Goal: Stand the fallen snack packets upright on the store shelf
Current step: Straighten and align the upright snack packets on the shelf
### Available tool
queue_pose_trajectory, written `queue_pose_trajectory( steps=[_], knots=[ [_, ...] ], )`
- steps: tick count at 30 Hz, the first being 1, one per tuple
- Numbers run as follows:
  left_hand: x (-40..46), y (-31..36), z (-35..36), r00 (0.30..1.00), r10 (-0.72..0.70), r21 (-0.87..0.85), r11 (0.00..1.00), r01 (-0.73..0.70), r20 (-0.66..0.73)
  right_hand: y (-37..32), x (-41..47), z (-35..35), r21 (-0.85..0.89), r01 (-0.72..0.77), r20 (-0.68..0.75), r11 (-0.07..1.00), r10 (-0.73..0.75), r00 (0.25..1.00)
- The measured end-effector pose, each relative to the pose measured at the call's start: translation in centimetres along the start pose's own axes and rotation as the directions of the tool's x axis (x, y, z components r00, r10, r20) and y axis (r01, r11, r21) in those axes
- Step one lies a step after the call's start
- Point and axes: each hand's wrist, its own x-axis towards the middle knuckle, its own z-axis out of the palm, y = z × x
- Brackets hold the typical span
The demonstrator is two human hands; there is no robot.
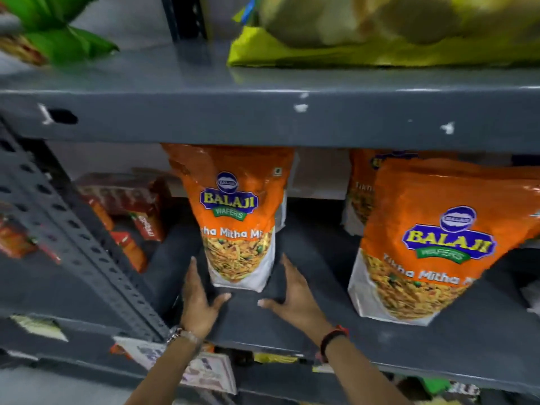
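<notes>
An orange Balaji snack packet (238, 217) stands upright in the middle of the dark grey shelf (292, 325). My left hand (198, 299) is open just left of its base, fingers spread, apart from the packet. On the other side my right hand (292, 293) is also open, a small gap from the packet's base. A second orange packet (432, 244) stands at the right, leaning a little, and a third (361, 188) stands behind it, mostly hidden.
Red packets (131, 206) lie at the back left of the shelf. A perforated grey upright (73, 238) runs along the left. The shelf above (263, 112) carries a yellow-green bag (365, 36) and a green packet (55, 30). More goods sit on the lower shelf.
</notes>
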Motion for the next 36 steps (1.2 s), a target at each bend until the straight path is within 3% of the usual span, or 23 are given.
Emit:
queue_pose_trajectory(
  steps=[4, 10, 15, 36],
  knots=[
    [2.1, -0.4, 0.0, 0.992, 0.032, -0.033, 0.999, -0.028, 0.121, -0.6, 2.5, 1.3, 0.030, 0.035, -0.090, 0.999, -0.032, 0.995],
    [2.3, 0.0, -0.1, 0.989, 0.009, -0.132, 0.991, 0.011, 0.147, -0.8, 2.3, 1.9, -0.034, -0.005, -0.120, 0.999, 0.001, 0.993],
    [0.5, -0.7, -0.4, 0.995, -0.012, -0.049, 0.999, 0.017, 0.103, -1.0, 0.5, 2.2, -0.067, -0.005, -0.111, 0.998, -0.003, 0.994],
    [0.5, -1.2, -1.0, 0.979, 0.004, 0.063, 0.998, -0.017, 0.204, -1.2, -0.4, 2.8, -0.172, -0.016, -0.106, 0.985, -0.002, 0.994]
  ],
)
